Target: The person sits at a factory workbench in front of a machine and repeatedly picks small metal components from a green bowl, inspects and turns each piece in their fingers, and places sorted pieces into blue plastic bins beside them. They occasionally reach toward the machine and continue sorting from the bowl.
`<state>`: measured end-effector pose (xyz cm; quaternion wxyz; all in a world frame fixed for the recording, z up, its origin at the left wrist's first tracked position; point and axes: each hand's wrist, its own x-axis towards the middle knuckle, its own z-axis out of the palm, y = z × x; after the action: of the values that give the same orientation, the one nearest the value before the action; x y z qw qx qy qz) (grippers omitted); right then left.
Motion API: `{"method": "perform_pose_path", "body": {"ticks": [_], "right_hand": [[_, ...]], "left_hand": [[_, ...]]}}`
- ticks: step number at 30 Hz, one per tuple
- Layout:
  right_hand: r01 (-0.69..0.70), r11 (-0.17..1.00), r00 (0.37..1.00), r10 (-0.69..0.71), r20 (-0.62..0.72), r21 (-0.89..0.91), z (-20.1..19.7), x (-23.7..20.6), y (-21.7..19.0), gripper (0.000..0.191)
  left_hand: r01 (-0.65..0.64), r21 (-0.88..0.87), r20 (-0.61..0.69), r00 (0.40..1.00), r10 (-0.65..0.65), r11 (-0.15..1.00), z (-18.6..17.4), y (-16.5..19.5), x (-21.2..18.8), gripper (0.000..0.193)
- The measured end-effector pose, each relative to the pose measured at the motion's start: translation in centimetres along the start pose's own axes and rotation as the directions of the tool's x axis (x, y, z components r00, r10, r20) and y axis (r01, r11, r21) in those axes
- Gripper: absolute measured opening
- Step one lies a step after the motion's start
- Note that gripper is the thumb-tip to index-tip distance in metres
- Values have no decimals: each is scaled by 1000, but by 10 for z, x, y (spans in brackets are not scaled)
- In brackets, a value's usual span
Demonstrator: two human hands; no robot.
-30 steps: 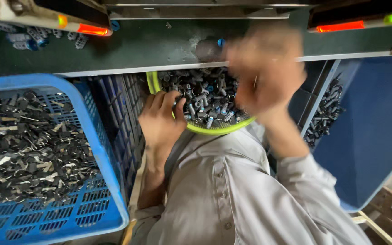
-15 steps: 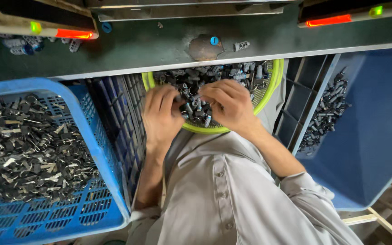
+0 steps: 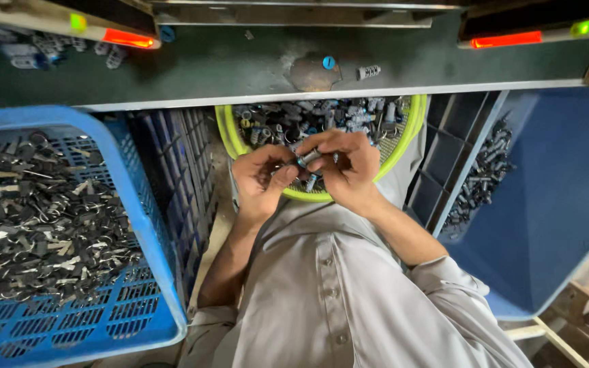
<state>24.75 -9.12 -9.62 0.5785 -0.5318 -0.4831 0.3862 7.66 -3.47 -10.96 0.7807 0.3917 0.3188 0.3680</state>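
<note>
Head view: both hands (image 3: pixel 308 174) pinching one small cylinder (image 3: pixel 310 158) over yellow basket (image 3: pixel 230 136) of cylinders; blue crate (image 3: pixel 141 204) of metal clips.

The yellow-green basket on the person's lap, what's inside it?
The yellow-green basket holds a heap of small grey metal cylindrical parts. The left hand and right hand cover its near side, pinching one small part together. The basket's bottom stays hidden.

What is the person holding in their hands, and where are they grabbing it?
A small grey cylinder part, pinched by its ends between both hands' fingertips, over the yellow-green basket.
</note>
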Motion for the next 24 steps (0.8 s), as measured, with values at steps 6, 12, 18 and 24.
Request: {"method": "perform_pose_path", "body": {"ticks": [6, 12, 18, 24], "right_hand": [[67, 993, 995, -74, -70, -93, 7, -10, 18, 47], [-262, 544, 794, 591, -142, 797, 8, 2, 23, 38], [-37, 851, 974, 148, -171, 524, -5, 58, -19, 34], [359, 731, 866, -492, -85, -580, -27, 141, -36, 22]], "left_hand": [[-186, 468, 62, 982, 178, 864, 5, 27, 0, 11], [-148, 403, 20, 988, 153, 903, 17, 63, -4, 9], [88, 545, -204, 978, 30, 834, -4, 61, -3, 16], [-190, 79, 11, 982, 190, 979, -6, 34, -8, 44]]}}
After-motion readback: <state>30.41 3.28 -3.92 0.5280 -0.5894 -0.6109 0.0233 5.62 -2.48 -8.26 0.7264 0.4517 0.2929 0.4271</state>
